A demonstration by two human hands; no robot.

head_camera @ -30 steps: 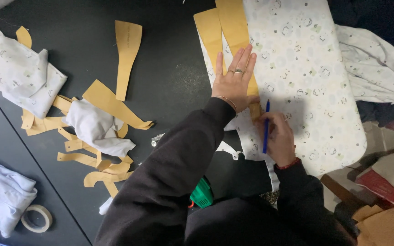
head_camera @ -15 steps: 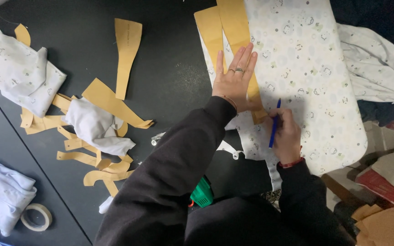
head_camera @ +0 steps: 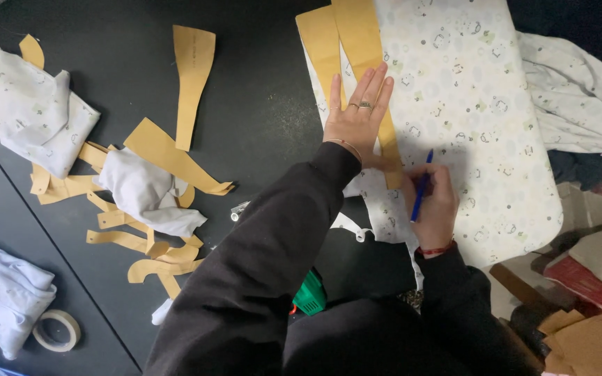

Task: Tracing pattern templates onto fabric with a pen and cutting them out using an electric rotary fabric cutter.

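My left hand (head_camera: 357,118) lies flat, fingers spread, pressing a long tan paper pattern strip (head_camera: 360,42) onto a white printed fabric (head_camera: 468,104) spread over the dark table (head_camera: 259,104). A second tan strip (head_camera: 319,42) lies just left of it. My right hand (head_camera: 435,202) grips a blue pen (head_camera: 422,186), tip up, beside the strip's lower right edge on the fabric.
Loose tan pattern pieces (head_camera: 193,76) and a heap of them (head_camera: 141,209) lie to the left with crumpled white fabric (head_camera: 148,191). Folded white cloths (head_camera: 22,104) (head_camera: 1,296) and a tape roll (head_camera: 56,331) sit far left. A green object (head_camera: 309,296) is by my body. More fabric (head_camera: 573,97) piles at right.
My right hand with the pen has moved to the right and slightly up along the strip's lower end. My left hand stays pressed flat on the strip.
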